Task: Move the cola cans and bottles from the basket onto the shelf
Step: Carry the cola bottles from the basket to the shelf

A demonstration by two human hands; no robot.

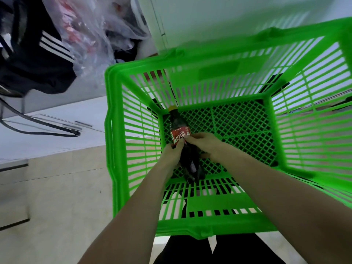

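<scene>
A green plastic basket (116, 130) with slatted walls fills the middle and right of the head view. One cola bottle (178, 122) with a yellow cap and red label lies on its mesh floor near the left wall, cap pointing away from me. Both arms reach down inside the basket. My left hand (171, 152) wraps the bottle's left side just below the label. My right hand (204, 142) closes on its right side, fingertips on the label. The bottle's lower body shows dark between the two wrists. No shelf is in view.
Beige tiled floor (57, 197) lies to the left of the basket. A dark striped garment (36, 54) and clear plastic bags (91, 31) hang at the upper left. A white panel (209, 14) rises behind the basket. Thin black metal legs (47, 128) cross the left side.
</scene>
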